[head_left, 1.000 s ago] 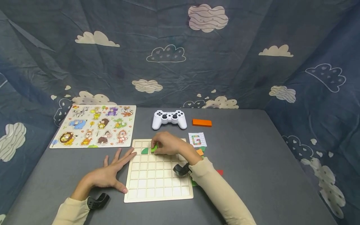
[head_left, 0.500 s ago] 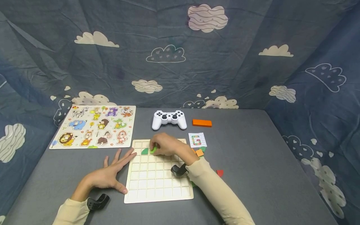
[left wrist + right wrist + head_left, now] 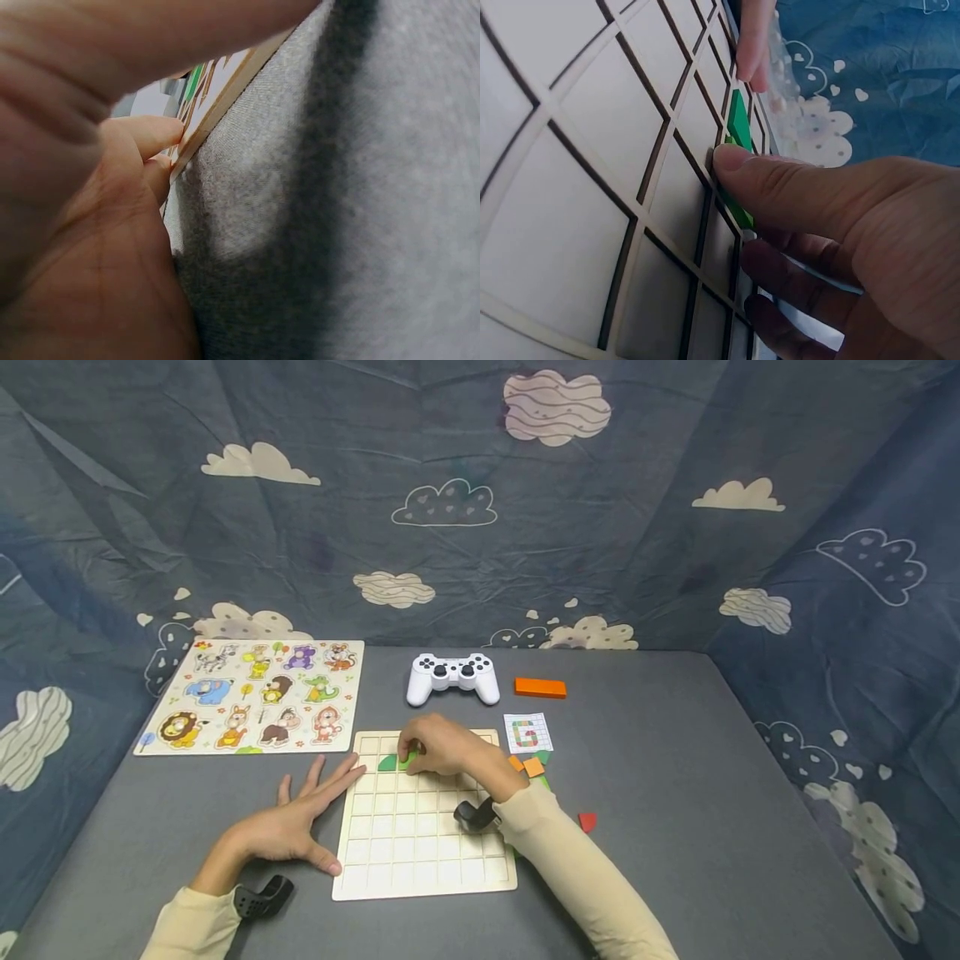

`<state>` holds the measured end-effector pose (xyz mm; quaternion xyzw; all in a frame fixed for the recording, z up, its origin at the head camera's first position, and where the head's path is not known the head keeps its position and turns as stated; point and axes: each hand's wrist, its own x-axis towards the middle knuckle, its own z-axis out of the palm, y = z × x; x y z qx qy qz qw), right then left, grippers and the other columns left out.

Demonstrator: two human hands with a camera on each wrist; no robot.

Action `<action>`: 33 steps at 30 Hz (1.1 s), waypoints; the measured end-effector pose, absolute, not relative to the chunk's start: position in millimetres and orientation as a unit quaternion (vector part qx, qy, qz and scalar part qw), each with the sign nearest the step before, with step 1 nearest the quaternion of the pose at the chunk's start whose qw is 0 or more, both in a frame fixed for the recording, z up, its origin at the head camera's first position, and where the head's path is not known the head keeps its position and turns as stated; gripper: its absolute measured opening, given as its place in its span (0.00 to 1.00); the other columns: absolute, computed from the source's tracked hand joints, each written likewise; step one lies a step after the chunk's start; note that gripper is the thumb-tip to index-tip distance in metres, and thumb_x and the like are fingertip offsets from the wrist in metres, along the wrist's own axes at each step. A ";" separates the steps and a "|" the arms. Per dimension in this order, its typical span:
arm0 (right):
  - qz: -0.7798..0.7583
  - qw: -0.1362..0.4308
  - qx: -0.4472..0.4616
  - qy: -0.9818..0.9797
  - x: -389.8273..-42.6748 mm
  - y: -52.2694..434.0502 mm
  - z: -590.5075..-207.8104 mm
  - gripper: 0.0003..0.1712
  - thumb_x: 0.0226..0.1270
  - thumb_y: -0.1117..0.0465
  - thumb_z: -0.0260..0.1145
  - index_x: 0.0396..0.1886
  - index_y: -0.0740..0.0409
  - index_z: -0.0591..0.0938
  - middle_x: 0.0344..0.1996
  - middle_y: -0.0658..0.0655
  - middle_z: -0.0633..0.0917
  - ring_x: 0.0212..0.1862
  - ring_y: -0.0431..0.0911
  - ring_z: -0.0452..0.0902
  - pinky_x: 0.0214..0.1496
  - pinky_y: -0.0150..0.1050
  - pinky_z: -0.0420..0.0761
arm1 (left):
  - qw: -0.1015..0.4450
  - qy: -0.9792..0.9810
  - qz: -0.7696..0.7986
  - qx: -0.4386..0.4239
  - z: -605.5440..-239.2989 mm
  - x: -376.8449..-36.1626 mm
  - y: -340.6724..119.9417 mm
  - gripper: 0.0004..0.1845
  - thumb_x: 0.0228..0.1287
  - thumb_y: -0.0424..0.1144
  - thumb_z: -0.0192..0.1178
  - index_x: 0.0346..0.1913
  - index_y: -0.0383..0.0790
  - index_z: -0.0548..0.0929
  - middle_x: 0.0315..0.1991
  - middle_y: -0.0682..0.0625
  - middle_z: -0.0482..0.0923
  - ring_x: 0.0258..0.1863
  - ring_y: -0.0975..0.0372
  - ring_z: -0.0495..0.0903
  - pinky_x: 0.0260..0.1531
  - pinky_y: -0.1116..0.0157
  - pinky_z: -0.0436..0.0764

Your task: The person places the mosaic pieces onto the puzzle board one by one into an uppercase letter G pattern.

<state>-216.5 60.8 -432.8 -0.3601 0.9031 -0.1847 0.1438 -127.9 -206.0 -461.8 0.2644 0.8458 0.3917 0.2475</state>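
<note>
A wooden grid board lies flat at the middle of the table. My left hand has its fingers spread, with fingertips and thumb at the board's left edge; in the left wrist view its fingers touch the board's side. A dark green quarter-round tile sits in a cell near the top left. Beside it, to the right, my right hand pinches a light green tile at the neighbouring cell. In the right wrist view the thumb lies over this tile, hiding much of its shape.
Loose tiles, among them an orange square and a red piece, lie right of the board. Behind them are a pattern card, an orange block and a white game controller. An animal puzzle board is at back left.
My right hand has shifted slightly left, bringing the light green tile lower and closer to the dark green one. The left hand stays where it was.
</note>
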 end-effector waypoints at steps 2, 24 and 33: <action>-0.185 0.146 -0.358 0.903 -216.6 60.4 -432.0 0.07 0.58 0.60 0.77 0.35 0.50 0.86 0.33 0.47 0.84 0.33 0.38 0.74 0.39 0.29 0.75 | 0.248 0.845 0.393 0.265 -461.6 -128.0 -206.2 0.69 0.38 0.52 0.80 0.81 0.44 0.47 0.82 0.43 0.28 0.73 0.36 0.11 0.55 0.26 0.14; -0.177 0.141 -0.360 0.905 -213.8 63.1 -431.6 0.03 0.61 0.60 0.75 0.34 0.49 0.88 0.32 0.45 0.84 0.32 0.36 0.75 0.37 0.28 0.75 | 0.244 0.847 0.391 0.265 -463.7 -128.2 -204.6 0.69 0.37 0.52 0.81 0.81 0.44 0.47 0.82 0.42 0.29 0.74 0.36 0.12 0.55 0.26 0.15; -0.194 0.127 -0.386 0.893 -210.9 76.2 -429.1 0.10 0.66 0.63 0.69 0.45 0.51 0.88 0.42 0.47 0.88 0.40 0.38 0.78 0.46 0.30 0.77 | 0.246 0.845 0.395 0.265 -462.4 -128.1 -205.1 0.69 0.37 0.51 0.81 0.81 0.43 0.47 0.82 0.41 0.29 0.73 0.35 0.12 0.55 0.26 0.14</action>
